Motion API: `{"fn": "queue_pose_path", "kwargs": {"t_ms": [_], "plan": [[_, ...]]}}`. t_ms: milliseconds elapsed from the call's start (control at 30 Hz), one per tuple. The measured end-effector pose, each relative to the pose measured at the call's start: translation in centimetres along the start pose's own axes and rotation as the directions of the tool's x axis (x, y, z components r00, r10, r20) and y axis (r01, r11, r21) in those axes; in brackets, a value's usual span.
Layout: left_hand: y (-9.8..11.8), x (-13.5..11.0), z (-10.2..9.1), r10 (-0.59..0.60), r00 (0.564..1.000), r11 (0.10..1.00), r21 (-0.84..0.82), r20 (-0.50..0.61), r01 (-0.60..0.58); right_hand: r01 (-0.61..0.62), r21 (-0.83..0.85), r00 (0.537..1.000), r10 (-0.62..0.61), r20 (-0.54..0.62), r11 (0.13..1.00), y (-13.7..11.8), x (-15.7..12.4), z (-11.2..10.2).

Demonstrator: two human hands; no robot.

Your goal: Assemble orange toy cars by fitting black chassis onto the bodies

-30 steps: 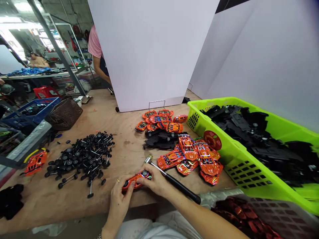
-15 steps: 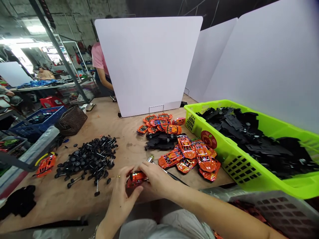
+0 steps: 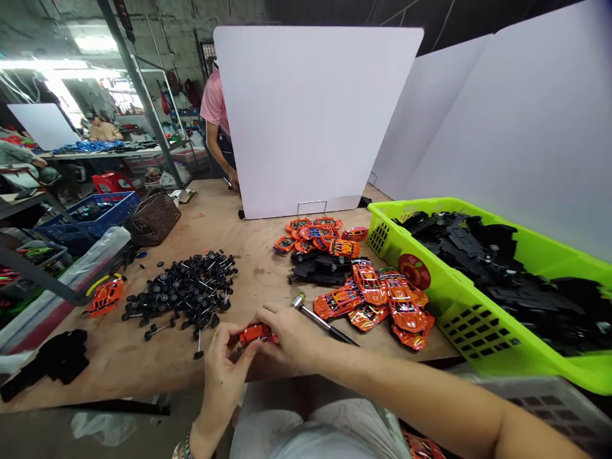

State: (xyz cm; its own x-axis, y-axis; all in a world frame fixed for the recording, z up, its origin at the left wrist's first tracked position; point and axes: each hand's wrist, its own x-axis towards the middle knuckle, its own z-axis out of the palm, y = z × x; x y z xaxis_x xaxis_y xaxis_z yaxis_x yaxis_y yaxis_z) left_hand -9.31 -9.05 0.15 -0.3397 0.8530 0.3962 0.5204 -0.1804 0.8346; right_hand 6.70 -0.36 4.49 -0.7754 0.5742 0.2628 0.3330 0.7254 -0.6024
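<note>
Toy car (image 3: 254,333), clamped between your left hand (image 3: 222,368) and right hand (image 3: 292,333), sits left of the hammer (image 3: 329,326), long axis sideways (nose unclear); beyond the hammer, brown worktop (image 3: 261,287), white panel (image 3: 310,121).

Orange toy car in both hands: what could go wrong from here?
1. The orange toy car might slip from the left hand or right hand and fall, with the front edge of the table close.
2. The right forearm could nudge the hammer, which seems to pass beneath it.
3. The left hand might scatter nearby wheel axles.
</note>
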Motion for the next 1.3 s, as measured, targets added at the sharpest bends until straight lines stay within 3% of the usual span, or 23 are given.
{"fn": "queue_pose_path", "kwargs": {"t_ms": [67, 133, 267, 400, 467, 567, 667, 833, 1000, 1100, 1200, 1300], "plan": [[-0.9, -0.8, -1.3, 0.005, 0.999, 0.998, -0.065, 0.047, -0.002, 0.016, 0.155, 0.996, -0.002, -0.090, 0.988, 1.0, -1.6, 1.9], [-1.7, -1.8, -2.4, -0.003, 0.993, 0.996, -0.085, 0.121, 0.013, 0.029, 0.201, 0.988, 0.003, -0.156, 0.979, 2.1, -3.0, 3.8], [-2.6, -3.1, -2.1, -0.005, 0.955, 1.000, -0.004, 0.296, 0.007, -0.001, 0.005, 0.971, 0.002, -0.239, 1.000, 3.5, -4.2, 6.0], [-3.8, -2.8, 0.8, 0.059, 0.982, 0.971, 0.220, 0.177, -0.098, -0.002, -0.063, 0.982, -0.010, -0.190, 0.998, 4.0, -5.2, 5.1], [-4.5, -2.4, 1.7, 0.060, 0.978, 0.948, 0.294, 0.200, -0.119, -0.118, -0.087, 0.967, 0.095, -0.236, 0.989, 4.6, -6.8, 3.8], [-5.3, -2.2, 1.7, 0.065, 0.959, 0.926, 0.342, 0.277, -0.161, -0.395, -0.177, 0.875, 0.311, -0.372, 0.901, 6.3, -9.7, 2.1], [-5.4, -2.0, 1.3, 0.096, 0.947, 0.916, 0.345, 0.306, -0.205, -0.507, -0.265, 0.839, 0.399, -0.370, 0.820, 8.1, -11.3, 1.6], [-5.3, -1.3, 2.0, 0.205, 0.929, 0.869, 0.379, 0.307, -0.318, -0.521, -0.291, 0.847, 0.443, -0.293, 0.803, 9.0, -11.2, 2.3], [-5.1, -0.8, 2.7, 0.320, 0.906, 0.818, 0.402, 0.278, -0.412, -0.350, 0.036, 0.907, 0.348, -0.238, 0.936, 7.0, -10.9, 1.1], [-5.0, -0.7, 2.8, 0.337, 0.898, 0.810, 0.399, 0.282, -0.429, -0.251, 0.166, 0.938, 0.282, -0.204, 0.954, 5.7, -10.2, -0.3], [-4.9, -0.6, 2.9, 0.338, 0.895, 0.809, 0.397, 0.292, -0.434, -0.243, 0.145, 0.933, 0.272, -0.237, 0.959, 4.9, -9.3, -1.0], [-4.8, -0.5, 3.0, 0.359, 0.891, 0.804, 0.394, 0.277, -0.446, -0.268, 0.087, 0.934, 0.281, -0.219, 0.959, 4.9, -8.7, -0.4]]}}
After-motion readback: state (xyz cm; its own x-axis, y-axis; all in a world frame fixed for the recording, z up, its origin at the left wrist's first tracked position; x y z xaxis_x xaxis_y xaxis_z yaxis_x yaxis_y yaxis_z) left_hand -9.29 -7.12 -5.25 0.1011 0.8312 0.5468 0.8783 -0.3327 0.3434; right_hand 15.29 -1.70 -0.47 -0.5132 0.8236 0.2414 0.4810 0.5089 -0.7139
